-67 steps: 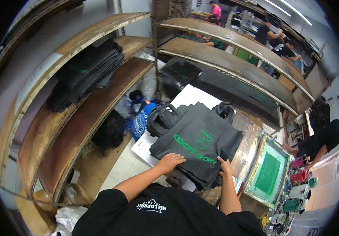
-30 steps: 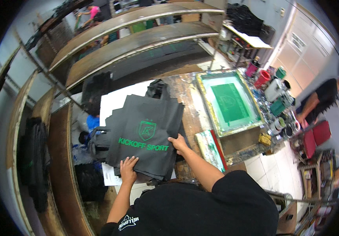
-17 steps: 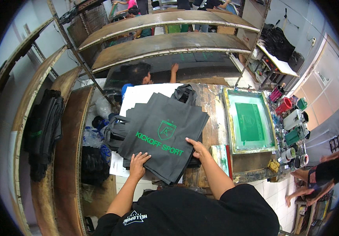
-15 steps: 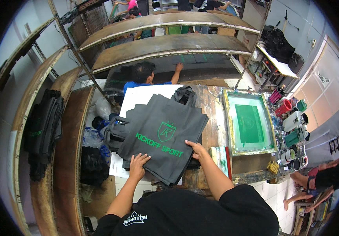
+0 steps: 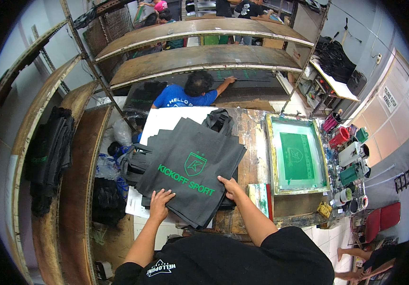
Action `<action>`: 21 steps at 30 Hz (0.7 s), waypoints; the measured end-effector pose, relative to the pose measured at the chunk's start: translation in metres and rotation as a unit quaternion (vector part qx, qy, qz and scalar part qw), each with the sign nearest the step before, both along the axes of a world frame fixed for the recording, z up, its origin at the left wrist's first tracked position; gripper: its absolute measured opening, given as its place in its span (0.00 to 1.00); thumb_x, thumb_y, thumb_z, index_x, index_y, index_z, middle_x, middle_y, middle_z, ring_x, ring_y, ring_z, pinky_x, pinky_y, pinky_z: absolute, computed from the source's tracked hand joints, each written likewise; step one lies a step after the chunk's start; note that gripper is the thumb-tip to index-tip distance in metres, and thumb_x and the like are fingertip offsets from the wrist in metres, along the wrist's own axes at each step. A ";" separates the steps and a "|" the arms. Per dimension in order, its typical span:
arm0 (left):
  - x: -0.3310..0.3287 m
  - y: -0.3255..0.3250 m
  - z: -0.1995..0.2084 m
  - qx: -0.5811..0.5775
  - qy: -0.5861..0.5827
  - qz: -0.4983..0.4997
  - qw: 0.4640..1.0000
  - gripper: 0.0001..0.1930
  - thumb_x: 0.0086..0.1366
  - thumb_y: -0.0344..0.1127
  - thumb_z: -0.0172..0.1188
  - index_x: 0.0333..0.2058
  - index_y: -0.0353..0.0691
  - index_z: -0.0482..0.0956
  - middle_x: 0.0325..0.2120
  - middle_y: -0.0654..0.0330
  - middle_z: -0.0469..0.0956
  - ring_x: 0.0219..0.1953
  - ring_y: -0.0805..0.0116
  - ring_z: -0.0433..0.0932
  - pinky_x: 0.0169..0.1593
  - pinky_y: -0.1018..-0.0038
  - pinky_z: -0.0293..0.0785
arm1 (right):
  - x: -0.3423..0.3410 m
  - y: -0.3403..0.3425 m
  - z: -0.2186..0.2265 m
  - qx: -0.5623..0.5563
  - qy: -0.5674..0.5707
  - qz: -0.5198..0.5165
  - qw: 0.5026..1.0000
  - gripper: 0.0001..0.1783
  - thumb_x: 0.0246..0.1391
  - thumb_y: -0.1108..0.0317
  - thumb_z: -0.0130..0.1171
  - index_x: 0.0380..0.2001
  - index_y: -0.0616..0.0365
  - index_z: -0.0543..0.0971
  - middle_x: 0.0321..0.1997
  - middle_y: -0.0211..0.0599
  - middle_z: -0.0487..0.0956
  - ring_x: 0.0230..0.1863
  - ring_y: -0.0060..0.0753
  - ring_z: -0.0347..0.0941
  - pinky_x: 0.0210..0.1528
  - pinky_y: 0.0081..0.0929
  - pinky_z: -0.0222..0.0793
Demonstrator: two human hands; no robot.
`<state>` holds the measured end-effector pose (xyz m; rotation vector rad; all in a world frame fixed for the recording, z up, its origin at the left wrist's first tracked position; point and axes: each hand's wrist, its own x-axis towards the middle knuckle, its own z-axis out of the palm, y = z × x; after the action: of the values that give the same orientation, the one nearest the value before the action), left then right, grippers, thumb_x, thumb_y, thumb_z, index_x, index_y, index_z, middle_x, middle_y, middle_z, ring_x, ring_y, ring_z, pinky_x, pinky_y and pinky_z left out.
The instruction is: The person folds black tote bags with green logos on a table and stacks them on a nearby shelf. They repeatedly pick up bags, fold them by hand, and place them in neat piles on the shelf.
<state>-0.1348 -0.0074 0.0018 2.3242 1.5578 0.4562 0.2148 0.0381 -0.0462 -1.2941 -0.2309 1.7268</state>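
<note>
A stack of dark grey tote bags (image 5: 176,156) lies turned at an angle on the worktable, the top one printed with a green shield emblem and lettering. My left hand (image 5: 159,204) rests on the lower left edge of the top bag, open, its fingers spread flat over the fabric. At the right edge, my right hand (image 5: 231,188) holds the bag, its thumb on top and the other fingers hidden beneath the edge. Black handles (image 5: 218,121) stick out at the far side of the stack, and more handles (image 5: 135,164) at its left.
A screen-printing frame (image 5: 299,190) with a green mesh lies at the right of the wooden table (image 5: 256,142). Ink tubs (image 5: 354,152) line its right side. Racks (image 5: 76,190) holding dark bags (image 5: 50,156) stand left. Across the table, a person in blue (image 5: 185,95) reaches right.
The person in blue across the table has moved right and leans further in. The whole view has shifted slightly. My hands stay at the same edges of the bag.
</note>
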 end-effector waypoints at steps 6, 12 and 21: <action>0.001 0.000 -0.004 0.010 -0.009 0.003 1.000 0.33 0.49 0.17 0.53 0.53 0.55 0.81 0.57 0.64 0.76 0.66 0.56 0.66 0.72 0.51 0.47 | 0.000 -0.002 -0.003 0.020 -0.012 -0.017 1.000 0.34 0.58 0.67 0.65 0.61 0.69 0.60 0.56 0.53 0.74 0.51 0.49 0.77 0.53 0.52 0.78; 0.002 0.000 -0.004 0.012 -0.019 0.009 1.000 0.32 0.49 0.17 0.52 0.52 0.54 0.81 0.57 0.63 0.76 0.65 0.56 0.66 0.72 0.51 0.47 | -0.003 -0.005 0.010 0.018 -0.006 -0.016 1.000 0.34 0.57 0.68 0.66 0.61 0.69 0.61 0.56 0.53 0.75 0.51 0.49 0.77 0.52 0.51 0.78; -0.003 0.003 0.000 0.024 -0.002 -0.006 1.000 0.32 0.49 0.18 0.53 0.52 0.55 0.81 0.56 0.64 0.77 0.64 0.55 0.67 0.70 0.50 0.49 | -0.007 -0.004 0.010 0.014 -0.026 -0.021 0.999 0.35 0.57 0.68 0.65 0.61 0.68 0.61 0.55 0.52 0.75 0.50 0.47 0.77 0.47 0.49 0.81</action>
<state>-0.1378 -0.0045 0.0018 2.3654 1.5465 0.4999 0.2077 0.0343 -0.0363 -1.3156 -0.2570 1.6507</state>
